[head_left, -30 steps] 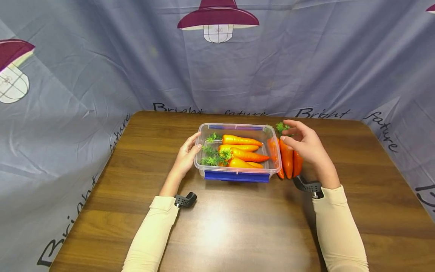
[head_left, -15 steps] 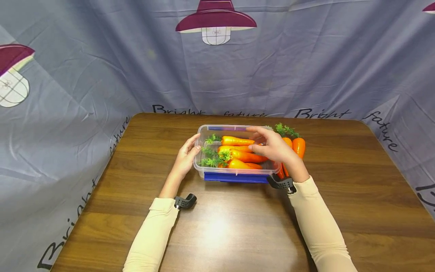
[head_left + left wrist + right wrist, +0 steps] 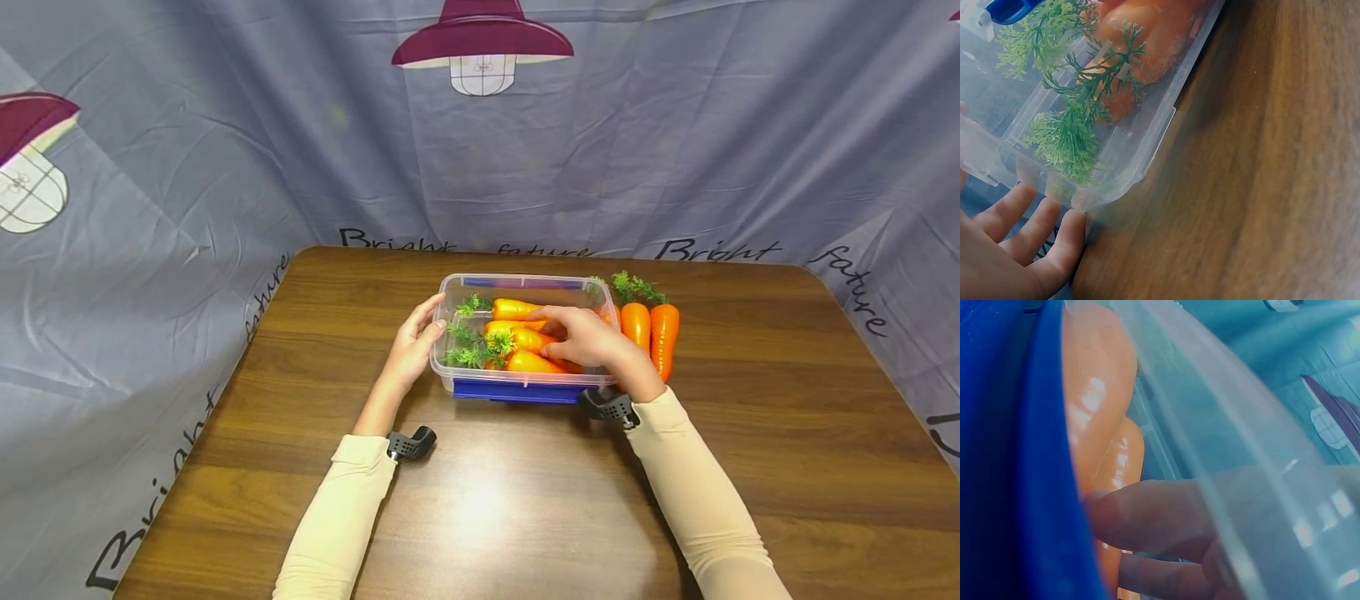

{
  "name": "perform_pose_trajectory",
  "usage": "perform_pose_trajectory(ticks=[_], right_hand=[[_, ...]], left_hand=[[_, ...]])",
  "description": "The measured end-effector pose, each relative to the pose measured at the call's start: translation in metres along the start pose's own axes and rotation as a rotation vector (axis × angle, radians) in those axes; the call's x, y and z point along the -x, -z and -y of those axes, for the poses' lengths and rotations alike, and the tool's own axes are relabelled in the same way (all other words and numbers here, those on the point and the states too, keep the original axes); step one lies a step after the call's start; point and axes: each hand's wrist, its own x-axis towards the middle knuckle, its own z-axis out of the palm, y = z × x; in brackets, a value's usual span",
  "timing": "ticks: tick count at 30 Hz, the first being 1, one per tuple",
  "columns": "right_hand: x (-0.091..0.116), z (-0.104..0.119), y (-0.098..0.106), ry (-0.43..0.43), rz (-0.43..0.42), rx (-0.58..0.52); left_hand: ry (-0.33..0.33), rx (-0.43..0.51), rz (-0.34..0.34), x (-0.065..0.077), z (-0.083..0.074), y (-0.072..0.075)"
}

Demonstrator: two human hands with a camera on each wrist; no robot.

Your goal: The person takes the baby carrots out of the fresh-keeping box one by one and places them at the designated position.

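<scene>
Curving down over the orange carrots (image 3: 514, 309) inside the clear plastic box (image 3: 525, 376), the right hand (image 3: 583, 335) has its thumb up against one, though honestly can't tell if it's actually gripping it. Left hand (image 3: 409, 346) is pretty relaxed, fingers a bit apart with the tips on the box's left end. Inside, the leafy green tops (image 3: 467, 357) all point left. Few spare carrots (image 3: 636, 325) lie on the table (image 3: 480, 483) just right of the box, and there's a blue latch (image 3: 517, 391) along its near side.
</scene>
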Motion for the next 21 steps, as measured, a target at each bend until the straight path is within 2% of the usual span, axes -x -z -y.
perform_pose_trajectory(ticks=[11,21], right_hand=[[0.0001,0.0017,-0.0003,-0.027,0.061,0.143],[-0.0006,0.0007,-0.0040,-0.027,0.086,0.151]], left_hand=[[0.004,-0.004,0.006,-0.0016,-0.0011,-0.0007],[0.003,0.006,0.002,0.0008,-0.0012,-0.0004]])
